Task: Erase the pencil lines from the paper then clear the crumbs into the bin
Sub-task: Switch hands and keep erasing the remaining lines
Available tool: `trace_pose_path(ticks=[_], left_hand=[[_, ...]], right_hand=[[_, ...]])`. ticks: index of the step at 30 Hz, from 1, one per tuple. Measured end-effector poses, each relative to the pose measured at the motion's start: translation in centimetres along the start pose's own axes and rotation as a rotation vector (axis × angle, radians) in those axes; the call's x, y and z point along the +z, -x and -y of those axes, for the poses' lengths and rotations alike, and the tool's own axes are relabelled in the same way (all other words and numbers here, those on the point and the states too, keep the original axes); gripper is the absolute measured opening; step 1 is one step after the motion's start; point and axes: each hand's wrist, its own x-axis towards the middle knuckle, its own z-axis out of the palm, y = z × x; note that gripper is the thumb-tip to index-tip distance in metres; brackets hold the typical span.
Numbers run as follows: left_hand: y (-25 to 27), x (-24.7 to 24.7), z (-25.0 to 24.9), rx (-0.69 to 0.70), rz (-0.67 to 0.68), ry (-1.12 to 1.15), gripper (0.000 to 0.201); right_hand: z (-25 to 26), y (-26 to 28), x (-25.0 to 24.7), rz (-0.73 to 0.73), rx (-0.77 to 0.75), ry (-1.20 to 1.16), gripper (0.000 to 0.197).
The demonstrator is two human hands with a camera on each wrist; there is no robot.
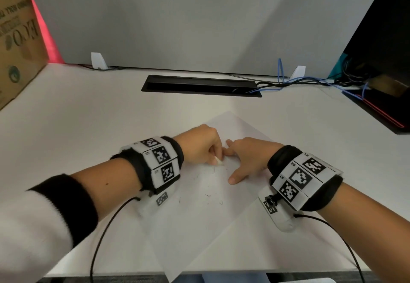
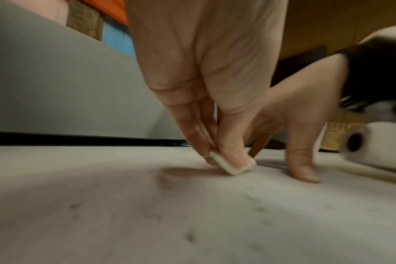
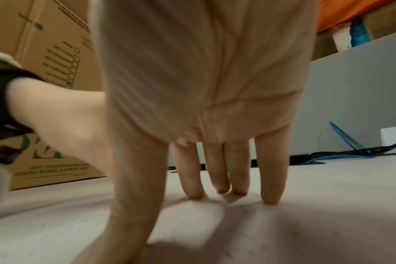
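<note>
Paper (image 1: 224, 214) below your grip carries faint pencil marks and dark crumbs (image 1: 208, 195). Your left hand (image 1: 199, 147) pinches the white eraser (image 2: 232, 165); your right hand (image 1: 248, 156) presses flat, fingers spread.

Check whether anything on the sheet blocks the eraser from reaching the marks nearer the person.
Nothing visible does. The left hand pinches the eraser against the paper; the right hand presses beside it, off that stretch toward the crumbs.

White eraser (image 2: 232, 165) in my left hand (image 1: 199, 145); white paper (image 1: 199, 205) w/ dark grey specks – my wristbands (image 1: 158, 160) black & white checker tags; brown box (image 1: 15, 38) upper left.
</note>
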Motion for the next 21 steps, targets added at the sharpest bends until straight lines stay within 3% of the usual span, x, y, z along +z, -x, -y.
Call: trace_pose_path(ticks=[3,8,13,18,21], left_hand=[[-0.6,-0.1,0.1,-0.04,-0.052,0.019,0.017],[1.1,0.9,0.0,-0.01,-0.003,0.103,0.014],[-0.6,0.2,0.2,-0.037,-0.086,0.04,0.019],[0.9,0.5,0.2,-0.007,0.016,0.112,0.014],[0.5,0.2,0.2,-0.007,-0.008,0.051,0.016]], right_hand=[[0.0,-0.3,0.1,-0.008,0.01,0.007,0.072],[-0.2,-0.5,0.2,-0.008,0.029,0.009,0.084],[0.2,-0.5,0.0,-0.003,0.025,0.033,0.068],[-0.1,-0.6,0.1,-0.013,0.023,0.028,0.085],[-0.1,-0.6,0.1,-0.005,0.02,0.043,0.082]])
